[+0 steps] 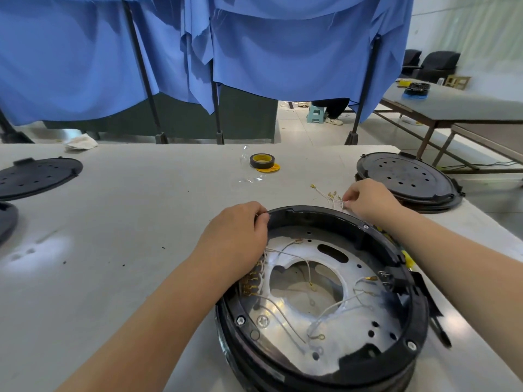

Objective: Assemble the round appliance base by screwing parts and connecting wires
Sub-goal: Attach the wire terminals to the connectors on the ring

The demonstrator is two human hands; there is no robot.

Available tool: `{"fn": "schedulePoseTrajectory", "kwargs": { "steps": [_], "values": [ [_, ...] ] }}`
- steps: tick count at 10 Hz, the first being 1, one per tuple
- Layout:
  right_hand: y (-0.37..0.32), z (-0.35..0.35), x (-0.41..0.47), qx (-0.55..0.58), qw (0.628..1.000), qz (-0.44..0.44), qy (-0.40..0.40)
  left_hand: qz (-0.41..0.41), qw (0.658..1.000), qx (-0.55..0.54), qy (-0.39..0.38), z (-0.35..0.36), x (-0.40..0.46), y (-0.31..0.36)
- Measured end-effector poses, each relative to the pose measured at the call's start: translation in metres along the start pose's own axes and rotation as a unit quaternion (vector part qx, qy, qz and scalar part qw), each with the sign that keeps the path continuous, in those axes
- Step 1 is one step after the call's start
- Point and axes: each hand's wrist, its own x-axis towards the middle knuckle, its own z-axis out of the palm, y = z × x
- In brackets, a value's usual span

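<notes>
Gripping the round base (325, 360) rim, left hand (237, 236) curls closed; right hand (368, 200) pinches loose wires (329, 195).

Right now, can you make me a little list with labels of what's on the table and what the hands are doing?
Main thing: round black base, open side up, wires inside
Left hand: resting on the base's far left rim
Right hand: pinching a bunch of loose wires just behind the base
Tape: dark roll with a yellow core, further back on the table
Black covers: one at far right, one at far left
Behind: blue cloth hanging
</notes>
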Motion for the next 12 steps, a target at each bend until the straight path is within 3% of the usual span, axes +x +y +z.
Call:
{"fn": "schedulePoseTrajectory", "kwargs": {
  "steps": [8, 12],
  "values": [
    [-0.005, -0.003, -0.003, -0.023, 0.998, 0.021, -0.047, -0.011, 1.000, -0.007, -0.008, -0.001, 0.000, 0.001],
    [-0.012, -0.007, -0.006, 0.023, 0.997, 0.023, -0.065, -0.010, 1.000, 0.002, -0.011, -0.002, -0.001, 0.002]
  ]
}}
